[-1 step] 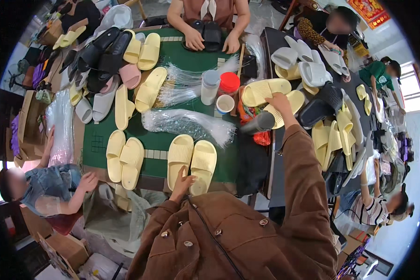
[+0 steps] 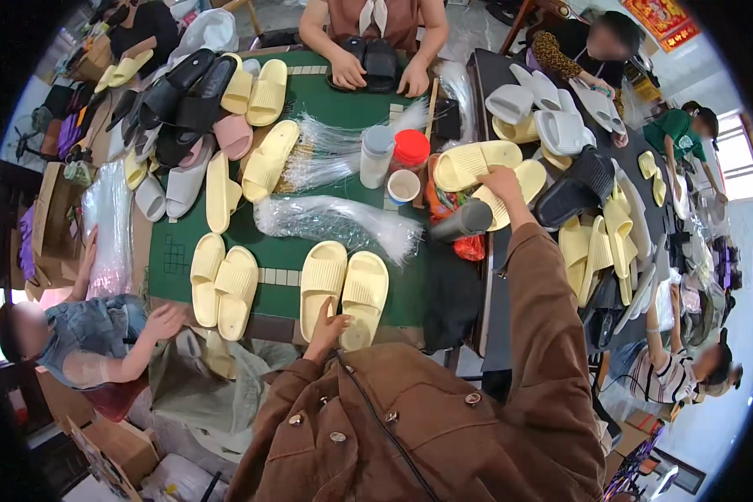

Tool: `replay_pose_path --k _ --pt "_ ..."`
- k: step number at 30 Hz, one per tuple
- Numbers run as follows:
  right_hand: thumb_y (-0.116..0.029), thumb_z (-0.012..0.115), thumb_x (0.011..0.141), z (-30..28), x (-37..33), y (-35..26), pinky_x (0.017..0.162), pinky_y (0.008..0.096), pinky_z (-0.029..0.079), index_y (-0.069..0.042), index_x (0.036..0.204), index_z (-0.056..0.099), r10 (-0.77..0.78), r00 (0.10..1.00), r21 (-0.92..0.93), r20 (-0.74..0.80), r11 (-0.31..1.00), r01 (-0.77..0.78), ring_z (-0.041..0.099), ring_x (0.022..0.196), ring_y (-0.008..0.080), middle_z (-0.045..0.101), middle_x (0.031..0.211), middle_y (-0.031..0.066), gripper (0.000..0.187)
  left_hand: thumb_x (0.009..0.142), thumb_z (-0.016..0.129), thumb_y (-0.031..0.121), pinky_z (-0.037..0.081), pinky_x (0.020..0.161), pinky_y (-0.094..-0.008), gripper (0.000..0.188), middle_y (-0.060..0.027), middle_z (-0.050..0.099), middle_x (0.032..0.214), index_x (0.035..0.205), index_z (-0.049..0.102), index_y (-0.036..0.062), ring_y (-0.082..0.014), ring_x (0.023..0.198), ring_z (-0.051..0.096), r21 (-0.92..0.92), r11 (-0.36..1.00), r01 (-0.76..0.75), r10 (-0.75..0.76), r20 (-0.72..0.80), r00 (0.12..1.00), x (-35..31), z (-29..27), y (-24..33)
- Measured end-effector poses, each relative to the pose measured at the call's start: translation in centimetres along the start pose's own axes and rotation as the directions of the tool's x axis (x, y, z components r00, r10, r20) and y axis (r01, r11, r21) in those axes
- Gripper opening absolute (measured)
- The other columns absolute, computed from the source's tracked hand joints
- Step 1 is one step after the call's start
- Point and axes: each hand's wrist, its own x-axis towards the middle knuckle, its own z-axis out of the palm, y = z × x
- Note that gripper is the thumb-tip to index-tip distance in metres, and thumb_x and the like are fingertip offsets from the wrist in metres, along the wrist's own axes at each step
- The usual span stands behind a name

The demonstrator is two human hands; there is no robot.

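Note:
A pair of yellow slide slippers [image 2: 365,289] lies in front of me at the near edge of the green table. My left hand [image 2: 327,329] rests on their heel ends, fingers apart. Reaching out to the right, my right hand [image 2: 502,182] has its fingers closed on the edge of a ribbed yellow slipper [image 2: 468,166]. Another yellow slipper [image 2: 527,180] lies partly under that hand. Beside my right wrist is a grey tumbler [image 2: 462,221] lying tilted. To the left of my left hand sits a second yellow pair [image 2: 226,284].
Bundles of clear plastic strands [image 2: 343,224], a lidded bottle [image 2: 376,155], a red-lidded jar [image 2: 411,149] and a paper cup [image 2: 404,186] occupy the middle. Slipper piles [image 2: 184,109] fill both sides. Across the table, a person's hands [image 2: 347,71] touch black slippers [image 2: 381,65].
The hand of the person at my left has shifted slightly to the right. My own hands and the slippers stay where they were.

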Motion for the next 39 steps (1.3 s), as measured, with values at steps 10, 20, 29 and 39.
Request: replay_pose_path --k 10,20,29,39 --pt "-0.031 0.067 0.077 -7.0 -2.2 6.8 0.072 0.0318 0.046 0.002 0.099 0.062 0.02 0.989 0.227 -0.148 0.974 0.014 0.061 0.08 0.0222 0.064 0.088 0.0176 0.041 0.089 0.055 0.014 0.049 0.074 -0.0258 0.076 -0.0123 0.062 0.105 0.146 0.005 0.0121 -0.0147 0.085 0.059 -0.03 0.998 0.059 -0.059 0.005 0.998 0.7 0.7 0.9" --pt "-0.015 0.05 0.094 -14.4 -12.8 6.4 0.091 0.0307 0.043 0.001 0.112 0.055 0.262 0.957 0.986 -0.123 -0.081 0.149 0.056 0.101 0.0173 0.059 0.109 0.0082 0.025 0.092 0.051 0.02 0.043 0.091 -0.0358 0.053 -0.0092 0.057 0.107 0.135 0.023 0.0095 -0.0198 0.104 0.054 -0.377 0.921 0.098 -0.078 0.068 0.995 1.2 1.9 3.6" --pt "-0.015 0.044 0.095 -9.5 -31.1 7.7 0.1 0.0362 0.039 0.007 0.127 0.042 0.506 0.862 0.979 -0.003 -0.176 0.107 0.05 0.115 0.024 0.051 0.127 0.0156 0.039 0.087 0.055 0.025 0.044 0.086 -0.0346 0.033 -0.0041 0.053 0.103 0.116 0.045 0.0138 -0.0165 0.093 0.051 -0.524 0.846 -0.105 -0.063 -0.292 0.954 0.9 -2.3 -0.2" --pt "-0.015 0.055 0.086 1.7 -34.6 10.1 0.07 0.0366 0.044 0.004 0.078 0.055 0.435 0.831 0.052 -0.347 0.893 -0.446 0.056 0.076 0.0312 0.058 0.079 0.0177 0.021 0.092 0.044 0.029 0.039 0.087 -0.0359 0.028 -0.0059 0.052 0.109 0.107 0.052 0.0077 -0.0226 0.099 0.05 -0.401 0.816 -0.415 0.054 -0.663 0.747 5.7 -29.4 3.0"
